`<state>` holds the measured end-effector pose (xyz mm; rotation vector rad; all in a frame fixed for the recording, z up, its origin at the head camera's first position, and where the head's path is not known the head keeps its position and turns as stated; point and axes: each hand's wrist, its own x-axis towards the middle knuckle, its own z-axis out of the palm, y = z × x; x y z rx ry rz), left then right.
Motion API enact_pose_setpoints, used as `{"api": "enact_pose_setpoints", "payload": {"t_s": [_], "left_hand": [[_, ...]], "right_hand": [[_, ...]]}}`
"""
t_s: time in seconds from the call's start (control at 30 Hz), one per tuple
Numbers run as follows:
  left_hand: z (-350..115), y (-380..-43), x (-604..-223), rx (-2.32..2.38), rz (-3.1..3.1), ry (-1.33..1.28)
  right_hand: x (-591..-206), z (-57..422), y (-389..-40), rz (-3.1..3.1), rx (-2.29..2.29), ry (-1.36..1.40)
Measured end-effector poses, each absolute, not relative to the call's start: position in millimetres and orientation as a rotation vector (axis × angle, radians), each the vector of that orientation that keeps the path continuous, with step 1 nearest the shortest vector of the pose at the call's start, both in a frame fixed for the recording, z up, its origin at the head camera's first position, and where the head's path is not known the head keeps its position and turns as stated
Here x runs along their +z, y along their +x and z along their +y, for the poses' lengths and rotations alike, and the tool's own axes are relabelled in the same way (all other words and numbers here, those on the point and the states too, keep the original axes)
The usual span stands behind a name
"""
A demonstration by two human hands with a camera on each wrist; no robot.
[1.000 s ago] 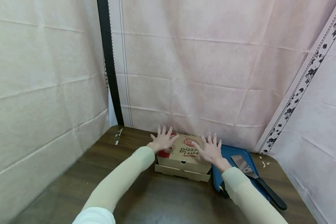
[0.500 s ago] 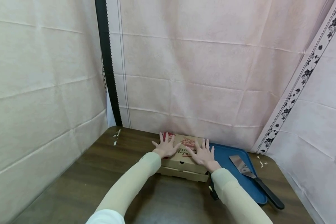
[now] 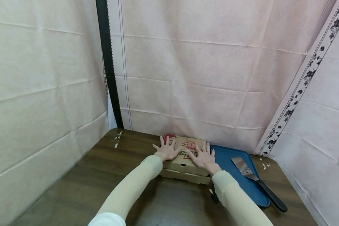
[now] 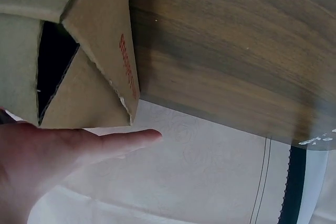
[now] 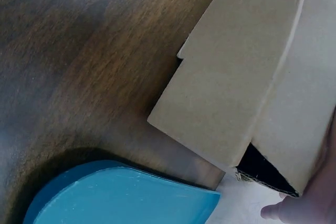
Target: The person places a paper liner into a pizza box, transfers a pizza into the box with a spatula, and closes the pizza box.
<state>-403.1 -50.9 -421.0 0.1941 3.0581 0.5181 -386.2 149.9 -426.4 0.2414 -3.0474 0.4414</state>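
Note:
A brown cardboard pizza box (image 3: 190,143) with red and green print lies near the back curtain. My left hand (image 3: 167,152) rests on the left part of its lid, fingers spread. On the right part of the lid lies my right hand (image 3: 204,158), its fingers also straight and spread. The left wrist view shows a dark gap at a corner of the box (image 4: 102,40), beside the left hand (image 4: 58,156). In the right wrist view a similar gap shows at another corner of the box (image 5: 226,77); only part of the right hand (image 5: 310,205) appears. The box's contents are hidden.
Right of the box lies a blue tray (image 3: 224,153). A pizza server (image 3: 244,168) rests across it, its black handle (image 3: 272,196) reaching past the edge. Pale curtains (image 3: 186,62) hang around the brown wooden table (image 3: 101,175). White scraps (image 3: 264,164) lie at the right corner.
Both hands have come down from above onto the pizza box lid, the right one moving left. The lid looks pressed lower. Over the last half second little moves.

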Motion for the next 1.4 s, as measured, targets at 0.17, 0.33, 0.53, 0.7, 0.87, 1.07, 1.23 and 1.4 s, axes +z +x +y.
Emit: {"api": "enact_pose_setpoints", "payload": {"t_s": [0.17,0.33,0.53,0.7,0.87,1.07,1.23,1.4], "left_hand": [[-51,-402,-426,0.517,3.074,0.185],[-51,-402,-434,0.522,3.084,0.19],[-51,-398,-440,0.491,3.096,0.193],[-51,-399,-450,0.445,3.125,0.21],[-50,-401,-457,0.426,3.155,0.217],[-50,-401,-460,0.41,3.174,0.243],[-50,-402,-462,0.394,3.181,0.254],[-50,-404,-463,0.386,3.192,0.257]], "right_hand": [[-430,149,-385,-3.036,0.446,0.261],[-436,148,-381,-3.039,0.462,0.257],[-449,149,-381,-3.041,0.437,0.272],[-455,150,-378,-3.037,0.459,0.287],[-458,150,-378,-3.028,0.465,0.284],[-461,150,-378,-3.026,0.439,0.272],[-463,149,-378,-3.02,0.424,0.259],[-461,148,-376,-3.007,0.43,0.259]]}}
